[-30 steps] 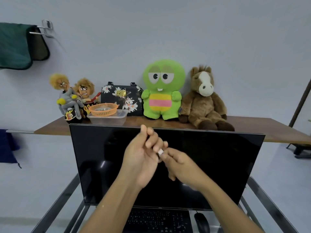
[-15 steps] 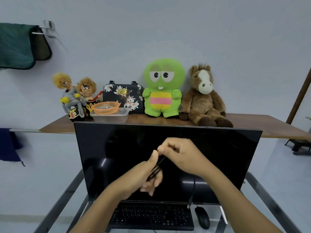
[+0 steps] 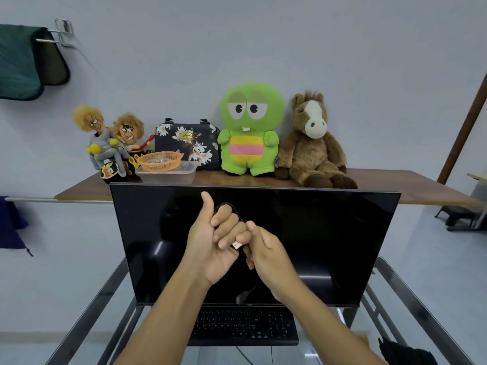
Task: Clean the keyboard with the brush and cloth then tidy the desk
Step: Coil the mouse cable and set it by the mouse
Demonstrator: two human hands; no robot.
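- The thin black cable (image 3: 232, 208) is looped round your left hand's (image 3: 210, 246) curled fingers, thumb sticking up, and its small white-tipped plug (image 3: 237, 245) is pinched at the tips of your right hand (image 3: 266, 255). Both are up in front of the big dark flat monitor (image 3: 329, 241).
- If that pinch slips, I reckon the loop springs loose and you're winding it all over again.
- The cable seems to trail down behind your right wrist, can't tell where it ends. Yank too hard and whatever's on the other end might drag.
- The flat black keyboard (image 3: 245, 326) sits on the near glass-topped desk (image 3: 390, 275), right below your arms. A dropped plug lands on the keys.
- No brush in sight; the dark cloth (image 3: 403, 353) at the near right could get elbowed off.
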